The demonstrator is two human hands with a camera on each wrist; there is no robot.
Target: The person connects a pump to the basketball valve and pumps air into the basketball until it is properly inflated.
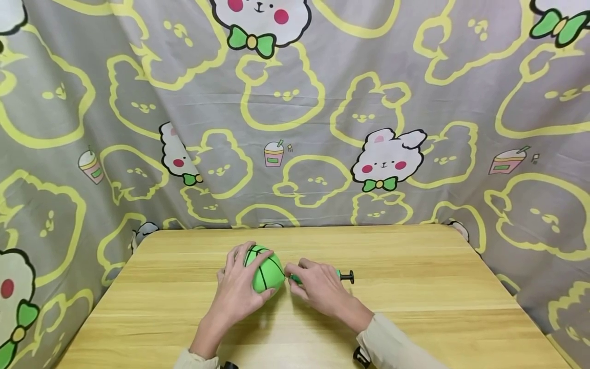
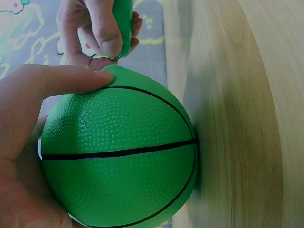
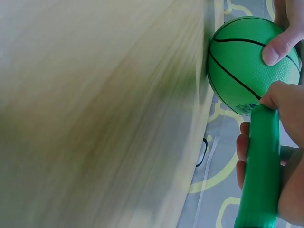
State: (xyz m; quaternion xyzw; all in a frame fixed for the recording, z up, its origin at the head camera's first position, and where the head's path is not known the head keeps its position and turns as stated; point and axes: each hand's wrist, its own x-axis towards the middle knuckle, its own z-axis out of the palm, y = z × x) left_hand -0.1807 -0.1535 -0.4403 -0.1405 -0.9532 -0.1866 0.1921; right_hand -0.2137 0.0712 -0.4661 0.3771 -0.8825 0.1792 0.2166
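Note:
A small green toy basketball [image 1: 271,274] with black seam lines rests on the table, gripped by my left hand [image 1: 235,287]. My left fingers spread over its far side, and the thumb presses near the end facing the pump, as the left wrist view shows. My right hand [image 1: 322,289] holds a green hand pump [image 3: 261,166] lengthwise, thumb and fingers wrapped round its barrel close to the front. The pump's black handle [image 1: 349,277] sticks out to the right. A short metal needle [image 2: 115,61] joins the pump's tip to the ball; its far end is hidden.
The wooden table [image 1: 424,318] spreads out around both hands. Behind it and at its sides hangs a grey curtain [image 1: 313,154] printed with yellow outlines and white rabbits. A dark wrist strap [image 1: 361,357] shows at the right sleeve.

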